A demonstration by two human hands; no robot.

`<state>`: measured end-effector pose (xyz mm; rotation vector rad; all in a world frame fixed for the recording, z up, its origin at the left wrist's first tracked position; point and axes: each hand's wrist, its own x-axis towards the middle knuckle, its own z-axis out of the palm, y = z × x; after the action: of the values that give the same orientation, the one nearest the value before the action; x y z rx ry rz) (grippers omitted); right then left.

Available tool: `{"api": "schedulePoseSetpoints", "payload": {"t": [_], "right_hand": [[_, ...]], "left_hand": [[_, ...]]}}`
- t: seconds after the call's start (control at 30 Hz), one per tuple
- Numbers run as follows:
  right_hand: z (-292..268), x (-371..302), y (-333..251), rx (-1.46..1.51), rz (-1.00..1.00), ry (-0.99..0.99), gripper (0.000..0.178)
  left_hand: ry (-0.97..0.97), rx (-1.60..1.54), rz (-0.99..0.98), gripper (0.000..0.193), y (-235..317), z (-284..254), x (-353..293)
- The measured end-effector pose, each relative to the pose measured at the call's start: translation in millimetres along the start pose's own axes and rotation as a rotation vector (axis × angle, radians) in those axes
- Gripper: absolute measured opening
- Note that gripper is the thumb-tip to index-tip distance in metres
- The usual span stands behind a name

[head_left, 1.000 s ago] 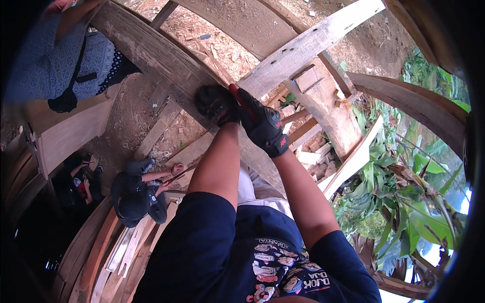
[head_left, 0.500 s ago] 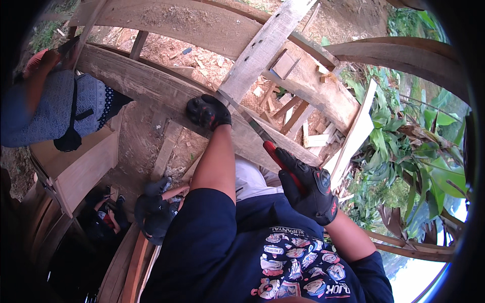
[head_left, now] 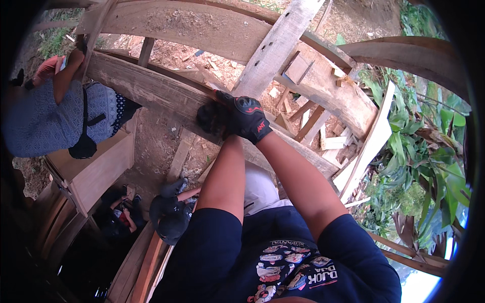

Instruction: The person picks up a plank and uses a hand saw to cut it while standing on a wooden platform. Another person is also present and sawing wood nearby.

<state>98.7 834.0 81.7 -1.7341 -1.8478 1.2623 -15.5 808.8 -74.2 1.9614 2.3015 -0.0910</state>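
Note:
Both my hands wear black gloves with red marks. My left hand [head_left: 210,119] is closed on the edge of the long wooden beam [head_left: 151,88], partly covered by my right. Over it, my right hand [head_left: 246,117] is closed round the handle of a hand saw; a bit of red [head_left: 217,93] shows at its fingers. The saw's blade is hard to make out now; the earlier frame shows it narrow and metal. Just beyond my hands, a pale upright plank [head_left: 275,48] with dark holes meets the beam.
At left stands a person in a patterned blue top [head_left: 50,118], beside a wooden box [head_left: 101,169]. Below, another person wears a black cap [head_left: 172,227]. Wood offcuts [head_left: 333,144] and chips lie beyond the beam. A curved timber [head_left: 404,58] and green plants [head_left: 399,146] are at right.
My right hand has moved up and left with the saw, from the lower right to against my left hand. The whole view has shifted slightly; my left hand stays at the beam.

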Motion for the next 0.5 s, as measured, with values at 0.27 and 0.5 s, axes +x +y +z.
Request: {"api": "schedulePoseSetpoints", "payload": {"t": [0.27,0.5], "right_hand": [[11.4,-39.5,33.8,0.181,-0.256,0.288,0.063],[-39.8,-172.0,4.2,0.133,-0.086,0.259,0.064]], "left_hand": [[0.030,-0.080,-0.112,0.040,-1.4,-1.4,7.2],[-0.016,-0.257,-0.474,0.041,3.7,-30.5,17.4]]}}
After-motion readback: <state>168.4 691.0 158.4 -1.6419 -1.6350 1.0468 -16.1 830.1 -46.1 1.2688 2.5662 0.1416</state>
